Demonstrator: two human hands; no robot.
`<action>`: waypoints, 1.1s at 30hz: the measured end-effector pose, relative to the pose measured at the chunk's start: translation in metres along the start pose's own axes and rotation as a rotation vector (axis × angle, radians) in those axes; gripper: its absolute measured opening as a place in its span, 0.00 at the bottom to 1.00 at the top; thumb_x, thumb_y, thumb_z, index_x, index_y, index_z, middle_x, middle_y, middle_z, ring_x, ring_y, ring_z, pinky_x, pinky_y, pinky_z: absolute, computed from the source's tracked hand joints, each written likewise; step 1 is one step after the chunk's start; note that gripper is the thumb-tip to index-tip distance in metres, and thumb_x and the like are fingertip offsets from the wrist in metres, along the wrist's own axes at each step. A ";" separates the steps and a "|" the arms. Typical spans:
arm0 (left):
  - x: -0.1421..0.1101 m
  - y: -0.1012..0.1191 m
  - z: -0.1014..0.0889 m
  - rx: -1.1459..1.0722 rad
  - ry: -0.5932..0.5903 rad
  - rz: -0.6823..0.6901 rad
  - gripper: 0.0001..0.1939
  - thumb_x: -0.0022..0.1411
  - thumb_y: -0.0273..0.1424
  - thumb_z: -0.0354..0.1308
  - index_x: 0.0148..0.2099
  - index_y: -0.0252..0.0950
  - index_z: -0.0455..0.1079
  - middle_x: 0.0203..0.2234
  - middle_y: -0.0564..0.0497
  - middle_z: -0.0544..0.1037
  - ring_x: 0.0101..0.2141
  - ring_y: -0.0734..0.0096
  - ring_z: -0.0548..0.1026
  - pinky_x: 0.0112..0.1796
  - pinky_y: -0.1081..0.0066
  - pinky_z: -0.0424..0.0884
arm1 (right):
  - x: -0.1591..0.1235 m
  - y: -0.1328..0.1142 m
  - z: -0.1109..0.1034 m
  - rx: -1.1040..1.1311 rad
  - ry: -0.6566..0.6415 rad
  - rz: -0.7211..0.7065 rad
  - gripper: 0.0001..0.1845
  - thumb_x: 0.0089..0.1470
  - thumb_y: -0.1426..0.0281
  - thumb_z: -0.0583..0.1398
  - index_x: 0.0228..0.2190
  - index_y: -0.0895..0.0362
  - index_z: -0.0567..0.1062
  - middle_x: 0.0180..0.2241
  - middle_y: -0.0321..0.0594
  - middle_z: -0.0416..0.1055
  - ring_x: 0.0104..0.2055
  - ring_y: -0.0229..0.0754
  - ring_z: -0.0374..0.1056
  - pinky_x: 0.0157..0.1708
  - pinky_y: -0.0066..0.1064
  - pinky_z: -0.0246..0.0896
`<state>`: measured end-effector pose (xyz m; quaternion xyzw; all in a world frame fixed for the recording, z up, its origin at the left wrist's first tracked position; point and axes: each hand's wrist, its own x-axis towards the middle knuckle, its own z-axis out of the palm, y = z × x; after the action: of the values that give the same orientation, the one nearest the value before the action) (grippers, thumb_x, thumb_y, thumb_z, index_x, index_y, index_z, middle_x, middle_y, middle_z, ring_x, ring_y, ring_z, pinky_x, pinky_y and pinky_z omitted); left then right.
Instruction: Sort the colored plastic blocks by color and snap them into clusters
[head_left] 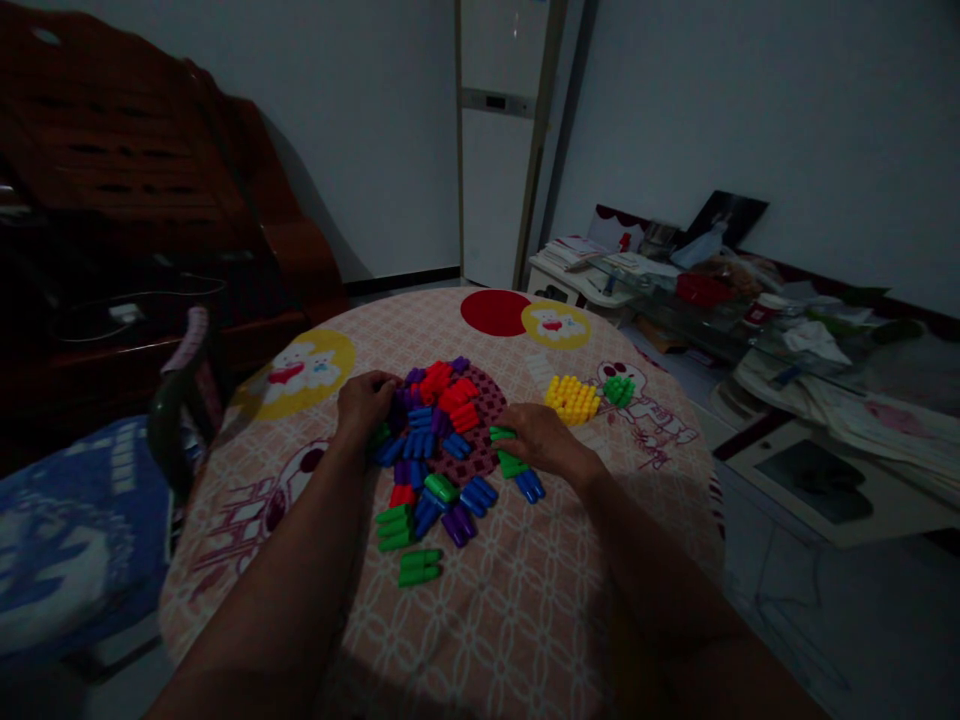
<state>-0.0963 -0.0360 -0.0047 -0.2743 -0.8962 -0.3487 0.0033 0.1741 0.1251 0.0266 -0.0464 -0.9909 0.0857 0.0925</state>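
Note:
A loose pile of red, blue, purple and green plastic building blocks lies on the round table. My left hand (365,405) is at the pile's left edge, fingers curled beside the purple blocks (409,398); what it grips, if anything, is hidden. My right hand (541,437) closes on a green block (501,434) at the pile's right side. Just below it rest another green block (513,465) and a blue block (530,486). Red blocks (454,400) top the pile. Closer to me sit green blocks (420,568) and a purple block (458,524).
Joined yellow blocks (571,399) and a green cluster (619,391) stand right of my right hand. A patterned cloth (480,640) covers the table. A chair (184,410) is at the left, a wooden sofa (150,180) behind it. A cluttered glass stand (697,300) runs along the right.

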 end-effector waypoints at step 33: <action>-0.003 0.004 -0.003 0.014 -0.005 0.001 0.18 0.59 0.34 0.53 0.44 0.38 0.82 0.41 0.46 0.84 0.44 0.56 0.79 0.44 0.66 0.71 | -0.083 0.151 -0.017 -0.271 0.757 1.052 0.12 0.51 0.70 0.58 0.33 0.61 0.80 0.31 0.54 0.78 0.34 0.51 0.71 0.38 0.40 0.62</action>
<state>-0.0927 -0.0368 -0.0004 -0.2757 -0.8985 -0.3417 0.0033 0.2699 0.2669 0.0019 -0.5625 -0.7370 -0.0282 0.3737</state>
